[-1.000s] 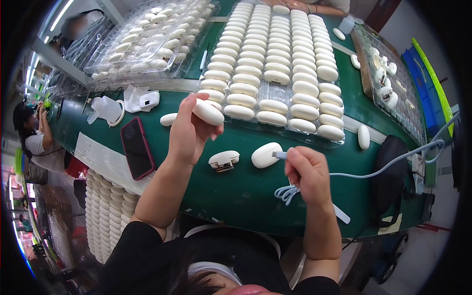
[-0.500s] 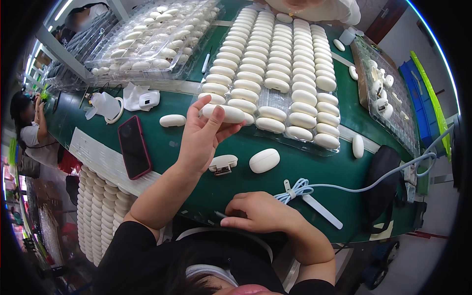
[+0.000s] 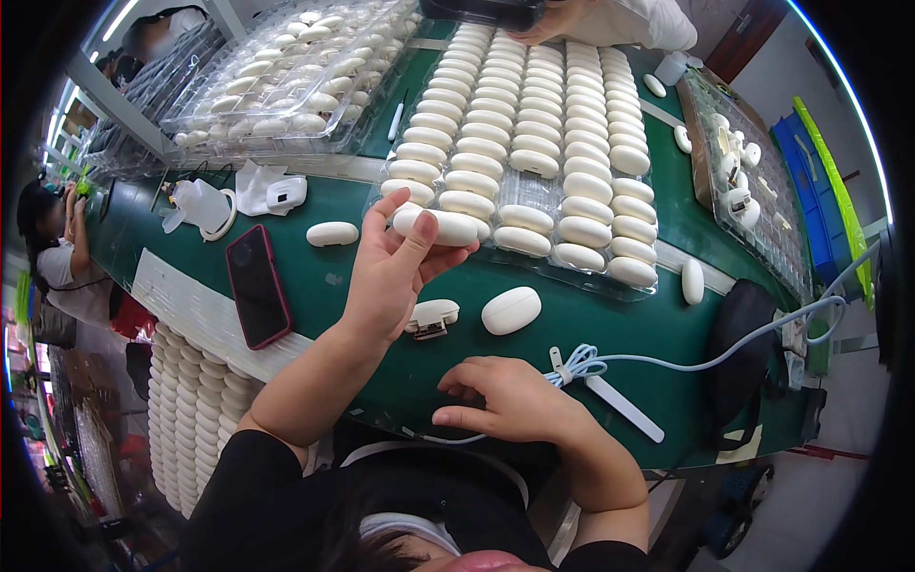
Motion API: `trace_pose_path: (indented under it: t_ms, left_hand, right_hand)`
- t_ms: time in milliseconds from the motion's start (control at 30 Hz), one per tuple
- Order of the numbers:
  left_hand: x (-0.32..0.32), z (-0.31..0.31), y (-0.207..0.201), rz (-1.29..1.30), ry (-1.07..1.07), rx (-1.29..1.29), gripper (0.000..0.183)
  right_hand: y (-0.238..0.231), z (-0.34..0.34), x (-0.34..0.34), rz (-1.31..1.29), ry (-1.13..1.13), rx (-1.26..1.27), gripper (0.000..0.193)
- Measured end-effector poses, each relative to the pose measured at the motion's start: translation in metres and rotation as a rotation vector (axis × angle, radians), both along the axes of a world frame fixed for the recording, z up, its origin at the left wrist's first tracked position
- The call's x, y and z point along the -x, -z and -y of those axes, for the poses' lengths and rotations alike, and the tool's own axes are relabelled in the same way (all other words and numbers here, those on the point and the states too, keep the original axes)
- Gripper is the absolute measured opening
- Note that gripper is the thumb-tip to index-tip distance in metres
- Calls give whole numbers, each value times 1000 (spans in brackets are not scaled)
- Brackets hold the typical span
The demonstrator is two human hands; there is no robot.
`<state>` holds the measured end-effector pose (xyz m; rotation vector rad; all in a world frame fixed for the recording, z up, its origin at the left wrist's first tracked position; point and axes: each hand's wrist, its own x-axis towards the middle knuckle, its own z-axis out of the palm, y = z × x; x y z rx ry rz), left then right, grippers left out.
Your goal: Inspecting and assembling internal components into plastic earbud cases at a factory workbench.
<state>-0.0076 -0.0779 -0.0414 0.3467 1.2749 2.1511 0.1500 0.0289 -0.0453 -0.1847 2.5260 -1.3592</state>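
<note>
My left hand (image 3: 386, 276) grips a white oval plastic case (image 3: 440, 227), thumb in front and fingers behind, raised before the near end of the tray rows. Low over the near edge, my right hand (image 3: 510, 398) is open, thumb apart from the bent fingers, with nothing between them. Just below it lies a thin pale cable end (image 3: 443, 439). Beyond that hand sit a closed rounded white case (image 3: 512, 311) and another white case with its inner parts exposed (image 3: 434, 318). A pale blue cable bundle (image 3: 577, 364) with a strap lies beside my right wrist.
Rows of white oval cases (image 3: 481, 136) fill a clear tray on the green table (image 3: 334, 278). A dark phone (image 3: 258, 286) lies at the left. Stacked clear trays (image 3: 286, 86) stand at far left. A black pouch (image 3: 742, 353) lies right. Another person's hand (image 3: 553, 21) is at the far end.
My right hand has let go of the cable end and lifted slightly away, fingers opening. The left hand keeps its case nearly still. A dark object has appeared by the other person.
</note>
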Motion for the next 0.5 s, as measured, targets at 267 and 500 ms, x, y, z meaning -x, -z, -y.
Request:
trace_pose_path:
  t_ms: [267,500]
  left_hand:
    - [1,0,1,-13,-5,16,62]
    - [3,0,0,-17,-1,4,60]
  right_hand:
    - [1,0,0,3,14,2,44]
    - [4,0,-1,7,37,25,47]
